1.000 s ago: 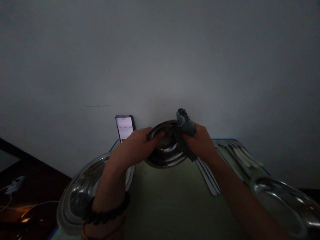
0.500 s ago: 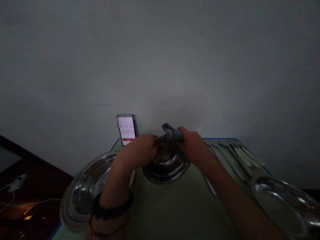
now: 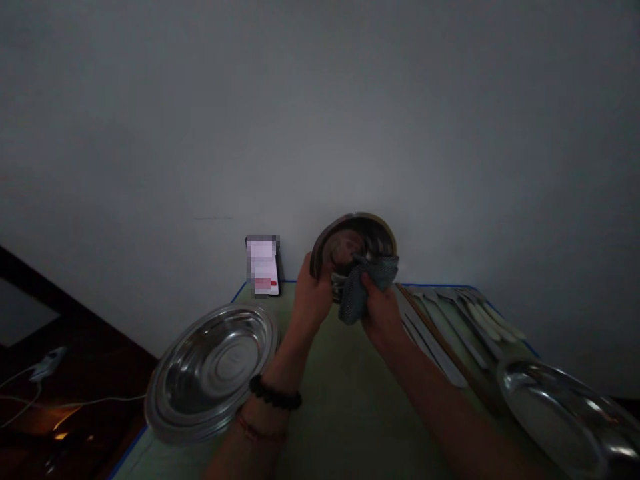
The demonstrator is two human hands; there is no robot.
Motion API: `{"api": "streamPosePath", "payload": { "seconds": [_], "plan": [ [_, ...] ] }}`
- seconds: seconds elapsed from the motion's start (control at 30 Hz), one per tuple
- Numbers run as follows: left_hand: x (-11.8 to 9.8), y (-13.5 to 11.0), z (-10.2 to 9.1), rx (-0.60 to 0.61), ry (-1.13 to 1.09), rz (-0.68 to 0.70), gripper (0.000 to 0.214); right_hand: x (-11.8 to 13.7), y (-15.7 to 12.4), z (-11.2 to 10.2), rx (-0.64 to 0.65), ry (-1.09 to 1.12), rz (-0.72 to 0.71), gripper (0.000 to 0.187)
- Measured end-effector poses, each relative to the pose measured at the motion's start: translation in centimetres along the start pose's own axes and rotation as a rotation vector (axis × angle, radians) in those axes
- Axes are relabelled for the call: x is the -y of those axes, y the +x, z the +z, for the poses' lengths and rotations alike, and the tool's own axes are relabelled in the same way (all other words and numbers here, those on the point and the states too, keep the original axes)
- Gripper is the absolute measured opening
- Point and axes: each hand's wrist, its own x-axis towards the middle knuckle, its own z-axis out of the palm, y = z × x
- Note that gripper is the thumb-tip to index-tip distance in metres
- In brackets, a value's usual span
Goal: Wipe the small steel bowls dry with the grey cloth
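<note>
A small steel bowl (image 3: 356, 241) is held up on edge above the table, its inside facing me. My left hand (image 3: 313, 295) grips its left rim, fingers closed round the edge. My right hand (image 3: 380, 312) is closed on a grey dotted cloth (image 3: 364, 285), which is pressed against the bowl's lower inside. A dark bead bracelet (image 3: 275, 393) sits on my left wrist.
A large steel plate (image 3: 213, 370) lies at the left on the green table (image 3: 345, 413). Another steel plate (image 3: 565, 413) lies at the right. Several spoons and flat utensils (image 3: 450, 320) lie beside it. A phone (image 3: 263, 265) leans on the wall.
The bowl has been lifted off the table and tipped upright toward me. Both hands rose with it, and the cloth moved from the rim to the inside.
</note>
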Motion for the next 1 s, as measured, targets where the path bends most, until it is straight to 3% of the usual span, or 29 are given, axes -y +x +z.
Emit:
{"api": "streamPosePath", "payload": {
  "seconds": [0.13, 0.3, 0.43, 0.57, 0.67, 0.8, 0.9, 1.0],
  "plan": [
    [1.0, -1.6, 0.3, 0.123, 0.046, -0.05, 0.036, -1.9, 0.2, -2.8, -0.014, -0.151, -0.053, 0.044],
    [0.6, -2.3, -1.9, 0.206, 0.186, -0.088, 0.037, -0.3, 0.1, -6.0, 0.056, -0.45, -0.244, 0.03],
    [0.2, -2.3, -3.3, 0.303, 0.277, -0.099, 0.038, 1.9, -0.3, -5.7, 0.226, -0.63, -0.369, 0.014],
    [0.9, -3.0, -3.3, 0.38, 0.234, -0.085, 0.03, 3.0, -0.6, -4.9, 0.36, -0.879, -0.516, 0.005],
    [2.0, -4.1, -2.6, 0.329, 0.117, -0.086, 0.031, 3.0, -0.3, -4.7, 0.342, -1.056, -0.64, 0.01],
    [2.9, -5.9, -1.4, 0.16, -0.082, -0.175, 0.04, 2.1, 0.4, -4.7, 0.245, -0.923, -0.631, 0.018],
    [3.4, -7.3, -0.3, 0.049, -0.218, -0.263, 0.042, 0.8, 0.4, -5.0, 0.142, -0.744, -0.506, 0.022],
    [4.3, -8.5, 0.9, -0.032, -0.32, -0.347, 0.043, -1.3, -0.5, -5.1, 0.081, -0.541, -0.283, 0.032]
  ]
}}
